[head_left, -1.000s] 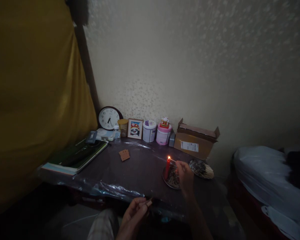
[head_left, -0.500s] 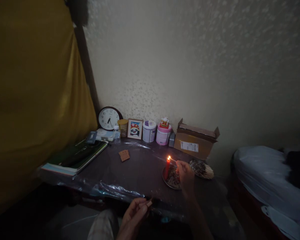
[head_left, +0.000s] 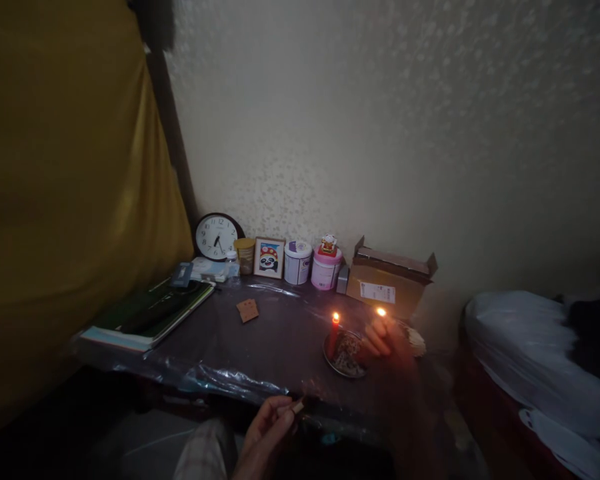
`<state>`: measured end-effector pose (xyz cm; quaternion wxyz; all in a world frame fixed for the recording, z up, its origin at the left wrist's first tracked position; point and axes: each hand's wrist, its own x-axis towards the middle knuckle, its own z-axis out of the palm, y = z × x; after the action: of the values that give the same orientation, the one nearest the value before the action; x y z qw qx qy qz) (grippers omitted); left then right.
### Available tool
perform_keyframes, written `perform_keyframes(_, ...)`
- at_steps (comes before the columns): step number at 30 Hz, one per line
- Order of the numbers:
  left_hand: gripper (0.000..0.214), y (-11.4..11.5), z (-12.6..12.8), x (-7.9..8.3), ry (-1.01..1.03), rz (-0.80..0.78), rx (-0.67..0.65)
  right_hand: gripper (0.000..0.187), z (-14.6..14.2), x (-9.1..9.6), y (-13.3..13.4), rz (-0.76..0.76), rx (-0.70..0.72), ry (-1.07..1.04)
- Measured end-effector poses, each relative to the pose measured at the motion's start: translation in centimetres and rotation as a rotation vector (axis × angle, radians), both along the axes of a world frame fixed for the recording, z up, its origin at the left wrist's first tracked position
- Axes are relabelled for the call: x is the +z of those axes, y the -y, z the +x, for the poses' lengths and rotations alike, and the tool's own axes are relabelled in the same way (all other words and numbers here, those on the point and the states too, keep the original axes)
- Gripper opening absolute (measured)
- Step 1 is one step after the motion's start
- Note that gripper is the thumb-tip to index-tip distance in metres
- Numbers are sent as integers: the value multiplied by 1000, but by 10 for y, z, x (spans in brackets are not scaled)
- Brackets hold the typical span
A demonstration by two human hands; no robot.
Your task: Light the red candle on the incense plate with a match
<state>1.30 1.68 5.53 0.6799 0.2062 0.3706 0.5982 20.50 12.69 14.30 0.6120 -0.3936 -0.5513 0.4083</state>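
A lit red candle [head_left: 333,337] stands upright in a round metal dish [head_left: 344,373] whose bottom is covered with dark bits. To its right my right hand [head_left: 384,340], smeared by motion, is closed on a match. The burning tip of the match [head_left: 381,312] glows just above the fingers; its stick hardly shows. At the table's front edge my left hand [head_left: 269,427] pinches a small brown matchbox [head_left: 298,407] between thumb and fingers, much of it hidden by them.
On the dark plastic-covered table [head_left: 205,347] lie a brown card [head_left: 248,311] and a green book [head_left: 165,310]. Along the wall stand a clock [head_left: 217,237], a panda picture [head_left: 269,258], two tins [head_left: 298,263] and a cardboard box [head_left: 380,280]. Behind my right hand is a bundle of sticks [head_left: 416,340].
My right hand has moved right, taking the burning match away from the candle's wick. The candle keeps its own flame. My left hand stays in place.
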Motion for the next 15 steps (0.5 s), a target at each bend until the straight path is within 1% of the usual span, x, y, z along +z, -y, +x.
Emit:
perform_keyframes(3,24,0,1,-2,22,3,-10,24,-10,-9,2,26,-37,212)
perform_keyframes(4,25,0,1,-3,27,3,-14,22,-14,-12,3,22,-48,236)
perform_keyframes(7,27,1,1,-5,7,2,-17,23,-21,-18,5,-3,-59,226)
perform_keyframes(10,28,2,1,-8,4,0,-8,31,-24,-22,9,-20,-5,210)
perform_keyframes(12,30,3,2,-9,5,-11,-5,27,-25,-28,10,-28,16,249)
perform_keyframes(15,33,3,3,-10,3,-32,1,23,-26,-43,8,-64,-11,300)
